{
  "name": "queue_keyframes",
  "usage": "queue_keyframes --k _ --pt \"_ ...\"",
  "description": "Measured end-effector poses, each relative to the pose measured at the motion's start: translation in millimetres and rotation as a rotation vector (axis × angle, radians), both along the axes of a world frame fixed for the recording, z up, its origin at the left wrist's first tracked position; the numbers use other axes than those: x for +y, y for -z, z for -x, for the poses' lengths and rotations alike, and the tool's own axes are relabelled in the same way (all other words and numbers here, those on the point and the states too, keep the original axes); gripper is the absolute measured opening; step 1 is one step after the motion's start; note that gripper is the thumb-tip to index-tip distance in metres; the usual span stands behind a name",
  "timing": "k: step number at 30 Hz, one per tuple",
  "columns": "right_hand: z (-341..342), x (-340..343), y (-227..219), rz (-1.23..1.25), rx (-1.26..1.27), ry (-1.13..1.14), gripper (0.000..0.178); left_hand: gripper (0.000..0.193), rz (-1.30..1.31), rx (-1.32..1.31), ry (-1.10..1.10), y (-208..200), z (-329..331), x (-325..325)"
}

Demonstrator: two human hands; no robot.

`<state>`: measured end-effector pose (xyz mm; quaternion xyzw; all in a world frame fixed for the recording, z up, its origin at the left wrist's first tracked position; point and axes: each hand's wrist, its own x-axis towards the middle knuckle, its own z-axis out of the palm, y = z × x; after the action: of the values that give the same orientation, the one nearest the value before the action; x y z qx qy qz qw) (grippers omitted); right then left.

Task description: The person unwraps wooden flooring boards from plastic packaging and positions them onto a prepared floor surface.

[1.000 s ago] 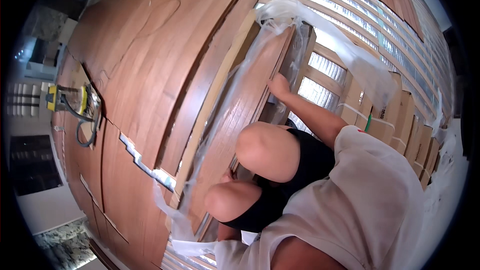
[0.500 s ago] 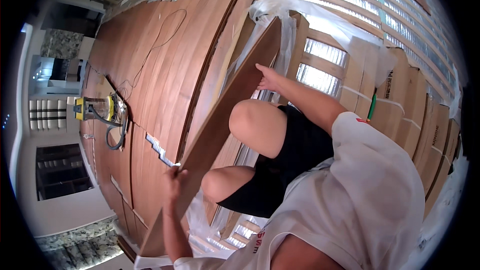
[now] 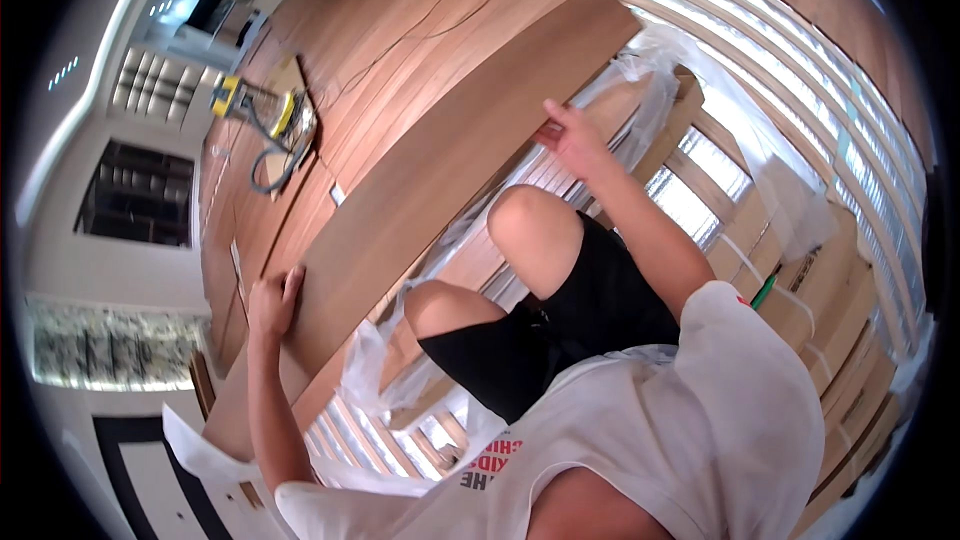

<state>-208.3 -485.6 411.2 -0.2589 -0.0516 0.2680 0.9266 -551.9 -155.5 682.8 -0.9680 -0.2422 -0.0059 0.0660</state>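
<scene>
A long brown floorboard (image 3: 440, 175) lies slanted across the view in front of my bent knees, its broad face turned up. On its left edge, toward the near end, my left hand (image 3: 275, 304) grips with the thumb over the face. Farther up, my right hand (image 3: 577, 142) holds the opposite edge, fingers curled beneath and partly hidden. Below the board are more stacked floorboards (image 3: 455, 283) in a pack with clear plastic film (image 3: 645, 65) around it.
Laid wood flooring (image 3: 370, 70) stretches beyond, with a yellow and black vacuum cleaner (image 3: 235, 98) and a loose cable (image 3: 408, 35). Wooden joists (image 3: 720, 5) over silvery foil run along the far right. Cardboard boxes (image 3: 780, 325) with a green pen-like tool (image 3: 764, 290) lie at right.
The floorboard has been turned from nearly edge-on to show its broad face. My left hand has moved left and up with it; my right hand has shifted slightly right. The view has turned too.
</scene>
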Motion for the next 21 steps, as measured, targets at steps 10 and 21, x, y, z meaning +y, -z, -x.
queue_keyframes --k 10,21 --pt "122.8 -13.2 -34.1 -0.253 0.16 -0.322 0.051 0.084 0.224 -0.027 0.028 46.1 -28.5 -53.6" --pt "45.6 -67.2 -123.4 -0.623 -0.237 0.001 0.051 0.061 -0.041 -0.694 0.477 -1.3 -38.3 -114.3"
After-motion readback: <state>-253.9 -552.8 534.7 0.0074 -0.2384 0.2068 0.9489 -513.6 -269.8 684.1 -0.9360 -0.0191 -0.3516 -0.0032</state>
